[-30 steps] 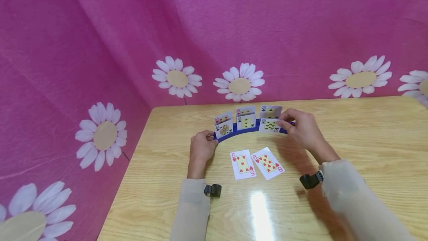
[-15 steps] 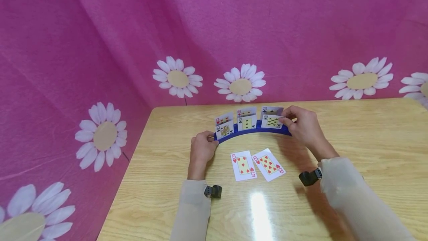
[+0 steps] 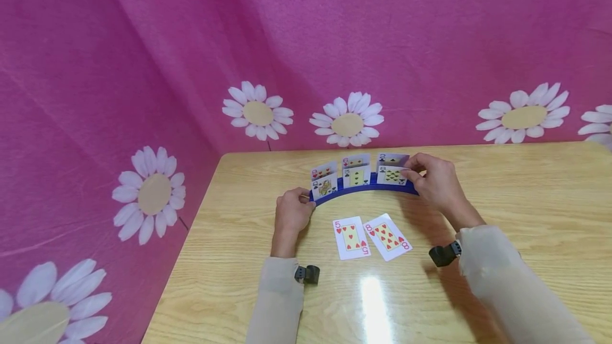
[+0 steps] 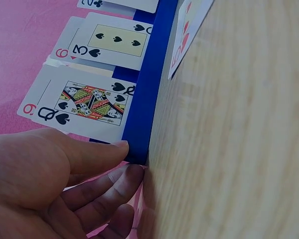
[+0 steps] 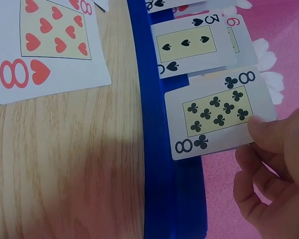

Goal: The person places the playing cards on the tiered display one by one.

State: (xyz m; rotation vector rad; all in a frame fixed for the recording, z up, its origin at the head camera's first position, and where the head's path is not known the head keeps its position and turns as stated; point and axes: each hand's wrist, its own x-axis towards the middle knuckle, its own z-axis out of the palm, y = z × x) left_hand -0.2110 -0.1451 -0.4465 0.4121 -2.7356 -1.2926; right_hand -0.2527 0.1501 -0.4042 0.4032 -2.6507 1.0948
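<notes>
A curved blue card holder [image 3: 356, 190] stands on the table with two rows of upright playing cards. At its left end my left hand [image 3: 292, 210] grips it, thumb and fingers at the end in the left wrist view. My right hand [image 3: 437, 182] pinches the eight of clubs [image 5: 217, 114] by its upper right corner. That card stands in the holder's front row, before the two of clubs [image 3: 392, 159]. Left of it are the three of spades [image 5: 189, 47] and the queen of spades [image 4: 84, 102]. Behind those show a red six [image 3: 355, 161] and red nine [image 3: 324, 170].
On the table [image 3: 229, 291], in front of the holder, the five of hearts [image 3: 351, 238] and the eight of hearts [image 3: 388, 237] lie face up side by side. A pink cloth [image 3: 406, 41] with daisies hangs behind the table and along its left side.
My right hand has shifted the eight of clubs slightly back, and the holder's front rim now shows below it. My left hand has stayed at the holder's left end.
</notes>
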